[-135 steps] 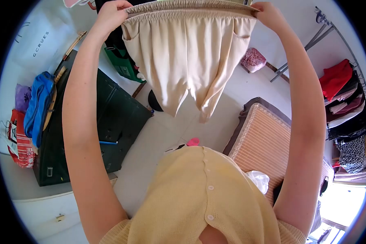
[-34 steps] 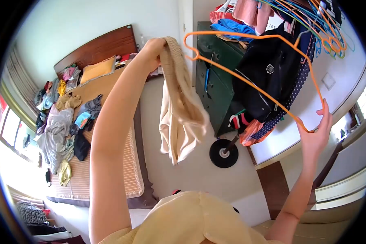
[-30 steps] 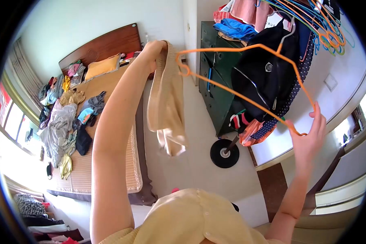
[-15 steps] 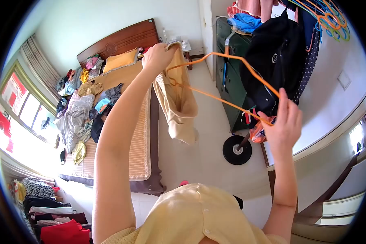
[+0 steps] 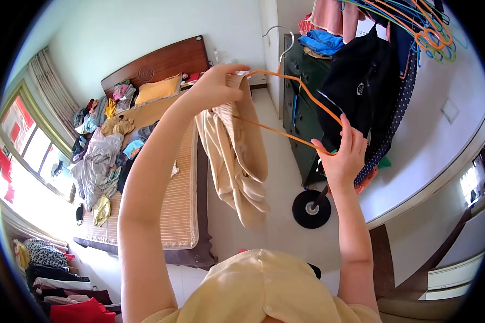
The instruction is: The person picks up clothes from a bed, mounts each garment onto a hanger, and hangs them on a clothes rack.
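My left hand (image 5: 216, 89) grips the gathered, ribbed edge of a beige garment (image 5: 234, 161), which hangs down in loose folds; its exact kind I cannot make out. An orange clothes hanger (image 5: 302, 89) with a metal hook at its top is pinched in my right hand (image 5: 346, 152) at its right end. The hanger's left end reaches into the garment's opening beside my left fingers, and part of it is hidden by the cloth.
Rumpled clothes (image 5: 98, 161) are heaped on a bed (image 5: 167, 215) at the left. A dark green cabinet (image 5: 302, 107), a black backpack (image 5: 355, 91) and several spare hangers (image 5: 434, 37) are on the right. A round black base (image 5: 311, 209) stands on the floor. Folded clothes (image 5: 73, 285) lie lower left.
The garment's edge has come further over the hanger's left end, and its cloth hangs lower. My right hand has moved left, closer to my left hand. The hanger's hook now shows against the wall.
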A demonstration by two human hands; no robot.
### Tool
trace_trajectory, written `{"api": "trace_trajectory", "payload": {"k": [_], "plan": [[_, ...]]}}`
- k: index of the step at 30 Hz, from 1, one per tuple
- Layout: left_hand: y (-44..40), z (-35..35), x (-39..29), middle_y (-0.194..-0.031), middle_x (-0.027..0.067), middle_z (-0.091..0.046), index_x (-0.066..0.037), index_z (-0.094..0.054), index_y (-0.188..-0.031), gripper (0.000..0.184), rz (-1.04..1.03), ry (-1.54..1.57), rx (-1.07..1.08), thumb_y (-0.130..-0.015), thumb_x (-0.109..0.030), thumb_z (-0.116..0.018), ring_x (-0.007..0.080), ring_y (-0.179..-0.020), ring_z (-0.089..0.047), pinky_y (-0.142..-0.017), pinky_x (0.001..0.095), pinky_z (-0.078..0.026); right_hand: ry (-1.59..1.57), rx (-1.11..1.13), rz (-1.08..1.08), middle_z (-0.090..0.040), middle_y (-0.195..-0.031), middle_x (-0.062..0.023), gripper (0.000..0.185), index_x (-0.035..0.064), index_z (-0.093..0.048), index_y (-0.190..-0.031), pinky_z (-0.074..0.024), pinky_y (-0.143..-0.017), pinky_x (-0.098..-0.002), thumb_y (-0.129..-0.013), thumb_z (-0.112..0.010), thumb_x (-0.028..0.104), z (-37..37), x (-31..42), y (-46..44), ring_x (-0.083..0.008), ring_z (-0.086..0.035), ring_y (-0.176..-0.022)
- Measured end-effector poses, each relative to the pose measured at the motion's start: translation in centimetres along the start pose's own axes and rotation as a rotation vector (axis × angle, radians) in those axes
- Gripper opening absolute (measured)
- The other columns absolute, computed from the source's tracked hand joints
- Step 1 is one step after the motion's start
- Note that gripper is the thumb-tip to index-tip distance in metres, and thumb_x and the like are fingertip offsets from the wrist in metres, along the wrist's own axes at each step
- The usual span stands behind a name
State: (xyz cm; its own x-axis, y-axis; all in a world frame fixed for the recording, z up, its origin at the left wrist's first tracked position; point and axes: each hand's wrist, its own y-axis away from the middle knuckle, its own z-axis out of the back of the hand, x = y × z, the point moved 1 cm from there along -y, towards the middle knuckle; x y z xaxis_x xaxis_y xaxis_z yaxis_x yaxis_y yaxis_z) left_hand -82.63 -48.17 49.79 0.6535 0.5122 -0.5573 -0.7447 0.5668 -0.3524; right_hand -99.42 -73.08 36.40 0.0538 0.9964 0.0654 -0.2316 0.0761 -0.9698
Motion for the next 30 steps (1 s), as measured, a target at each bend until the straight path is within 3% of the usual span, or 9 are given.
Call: {"api": "trace_trajectory", "payload": {"k": [3,6,7,11,15,17,21,24,30], "plan": [[-0.1,-0.4,1.1,-0.099,0.0155,-0.060,-0.004,-0.066,-0.110,0.041,-0.136,-0.520,-0.247,-0.071,-0.001,-0.056,0.0372,-0.099,-0.059,-0.086,0.0404,-0.047,0.038,-0.046,0.045,-0.054,-0.095,-0.0038,0.070,0.0103,-0.055,-0.129,-0.0464,-0.063,-0.0317,-0.071,-0.080,0.040,-0.4,0.9,-0.3,-0.0218,-0.050,-0.075],[-0.9,2.8,2.5,-0.102,0.0161,-0.062,-0.003,-0.067,-0.104,0.034,-0.046,-0.504,-0.300,-0.073,0.002,-0.053,0.0359,-0.101,-0.059,-0.088,0.0413,-0.047,0.158,-0.106,0.175,-0.053,-0.093,-0.0033,0.060,0.0107,-0.056,-0.127,-0.0455,-0.061,-0.0305,-0.079,-0.074,0.043,-0.6,0.7,-0.2,-0.0208,-0.049,-0.073],[-1.4,3.6,4.8,-0.096,0.0168,-0.065,-0.002,-0.068,-0.098,0.029,-0.166,-0.476,-0.362,-0.075,0.002,-0.051,0.0361,-0.096,-0.062,-0.085,0.0413,-0.049,0.171,-0.088,0.188,-0.052,-0.092,-0.0027,0.053,0.0110,-0.057,-0.126,-0.0447,-0.060,-0.0299,-0.086,-0.068,0.043,-0.6,0.6,-0.1,-0.0202,-0.049,-0.072],[-1.0,5.8,7.6,-0.090,0.0197,-0.067,-0.003,-0.068,-0.091,0.013,-0.070,-0.543,-0.443,-0.085,-0.012,-0.060,0.0368,-0.089,-0.064,-0.078,0.0466,-0.051,0.131,-0.055,0.233,-0.053,-0.092,-0.0021,0.049,0.0114,-0.058,-0.125,-0.0440,-0.059,-0.0302,-0.088,-0.066,0.042,-0.5,-0.1,0.9,-0.0196,-0.048,-0.069],[0.4,6.2,6.6,-0.083,0.0185,-0.068,-0.003,-0.068,-0.086,0.021,0.094,-0.698,-0.460,-0.085,-0.023,-0.064,0.0355,-0.079,-0.065,-0.072,0.0446,-0.052,0.108,0.045,0.379,-0.054,-0.094,-0.0036,0.048,0.0107,-0.059,-0.125,-0.0444,-0.060,-0.0305,-0.088,-0.065,0.040,-0.8,-0.2,2.0,-0.0197,-0.049,-0.068],[0.1,5.8,6.5,-0.076,0.0158,-0.068,-0.003,-0.069,-0.085,0.026,0.104,-0.522,-0.416,-0.084,-0.029,-0.066,0.0312,-0.072,-0.066,-0.068,0.0412,-0.052,0.047,0.015,0.324,-0.054,-0.094,-0.0035,0.048,0.0105,-0.058,-0.125,-0.0444,-0.060,-0.0306,-0.087,-0.066,0.039,-1.5,0.8,1.7,-0.0200,-0.049,-0.069],[-0.1,2.7,3.8,-0.075,0.0020,-0.065,0.001,-0.072,-0.091,0.029,0.306,0.069,-0.156,-0.086,-0.027,-0.064,0.0096,-0.064,-0.058,-0.063,0.0274,-0.047,-0.026,-0.050,0.227,-0.054,-0.094,-0.0046,0.059,0.0086,-0.057,-0.126,-0.0450,-0.062,-0.0313,-0.077,-0.076,0.036,-3.6,3.1,0.6,-0.0218,-0.051,-0.073],[0.5,2.3,3.1,-0.076,0.0028,-0.064,0.001,-0.072,-0.092,0.032,0.179,0.141,-0.118,-0.085,-0.029,-0.066,0.0109,-0.063,-0.056,-0.063,0.0268,-0.046,-0.131,-0.033,0.091,-0.055,-0.093,-0.0058,0.073,0.0076,-0.055,-0.127,-0.0451,-0.064,-0.0327,-0.065,-0.084,0.032,-4.3,4.4,0.3,-0.0238,-0.052,-0.076],[2.3,1.6,1.9,-0.068,0.0054,-0.062,-0.004,-0.069,-0.090,0.042,0.012,-0.300,-0.310,-0.082,-0.045,-0.071,0.0124,-0.061,-0.056,-0.063,0.0307,-0.047,-0.221,0.091,0.021,-0.052,-0.109,-0.0100,0.095,0.0059,-0.042,-0.138,-0.0432,-0.077,-0.0372,-0.058,-0.088,0.026,-5.3,5.2,-0.1,-0.0280,-0.051,-0.094]]}}
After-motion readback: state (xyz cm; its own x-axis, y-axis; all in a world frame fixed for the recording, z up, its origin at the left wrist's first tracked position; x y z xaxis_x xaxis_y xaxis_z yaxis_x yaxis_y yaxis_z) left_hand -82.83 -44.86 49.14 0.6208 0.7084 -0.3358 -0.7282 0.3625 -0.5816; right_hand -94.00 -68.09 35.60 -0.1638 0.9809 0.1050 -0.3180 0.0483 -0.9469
